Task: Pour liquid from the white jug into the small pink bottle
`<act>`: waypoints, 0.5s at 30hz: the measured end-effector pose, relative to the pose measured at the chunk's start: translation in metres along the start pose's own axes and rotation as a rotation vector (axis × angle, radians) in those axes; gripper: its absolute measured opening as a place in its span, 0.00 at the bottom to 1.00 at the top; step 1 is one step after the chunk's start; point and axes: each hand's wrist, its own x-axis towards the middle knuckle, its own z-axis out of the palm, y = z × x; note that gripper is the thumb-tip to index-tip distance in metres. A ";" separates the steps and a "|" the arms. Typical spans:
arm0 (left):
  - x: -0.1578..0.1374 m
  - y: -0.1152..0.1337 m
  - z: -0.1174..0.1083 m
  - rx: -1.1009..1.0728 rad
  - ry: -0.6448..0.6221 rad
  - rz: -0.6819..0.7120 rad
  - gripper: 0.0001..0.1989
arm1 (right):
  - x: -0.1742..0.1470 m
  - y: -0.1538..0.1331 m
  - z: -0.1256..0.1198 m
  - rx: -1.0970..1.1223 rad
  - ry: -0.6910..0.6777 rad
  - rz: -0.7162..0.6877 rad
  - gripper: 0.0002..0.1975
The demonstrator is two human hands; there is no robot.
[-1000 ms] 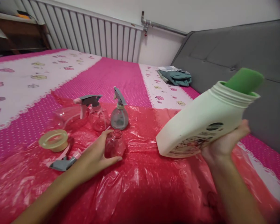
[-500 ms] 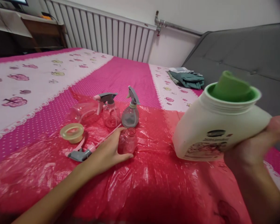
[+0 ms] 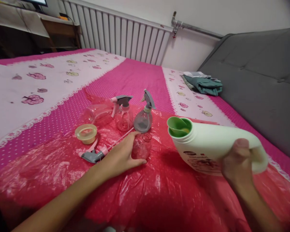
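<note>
My left hand (image 3: 122, 156) is wrapped round a small clear bottle (image 3: 143, 147) with an uncapped neck, upright on red plastic sheeting. By its handle, my right hand (image 3: 238, 162) grips a large white detergent jug (image 3: 212, 135), tilted so its green spout (image 3: 180, 126) faces left, apart from the clear bottle. Beside my left wrist lies a grey and pink spray head (image 3: 94, 155) with its pink tube. Behind the clear bottle stand a grey spray bottle (image 3: 143, 120) and a pink-and-grey spray bottle (image 3: 124, 117).
A yellowish round cup (image 3: 86, 133) and a clear bottle lying on its side (image 3: 99, 113) are at the left. Red plastic sheeting (image 3: 159, 196) covers the front of the bed. Folded clothes (image 3: 204, 84) lie near the grey headboard (image 3: 261, 61). A radiator (image 3: 120, 32) lines the wall.
My right hand has tipped the detergent jug from nearly upright to almost level, its mouth moving left and down towards the clear bottle. My left hand keeps its hold. The view has shifted slightly.
</note>
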 end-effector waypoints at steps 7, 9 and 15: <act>0.001 -0.005 0.003 -0.014 0.005 0.014 0.44 | 0.003 -0.015 -0.002 -0.152 -0.049 -0.066 0.47; 0.001 -0.006 0.004 -0.015 0.008 0.017 0.45 | 0.004 -0.017 -0.003 -0.192 -0.069 -0.097 0.48; 0.001 -0.005 0.003 -0.011 0.010 0.022 0.45 | 0.006 -0.018 -0.004 -0.276 -0.081 -0.204 0.48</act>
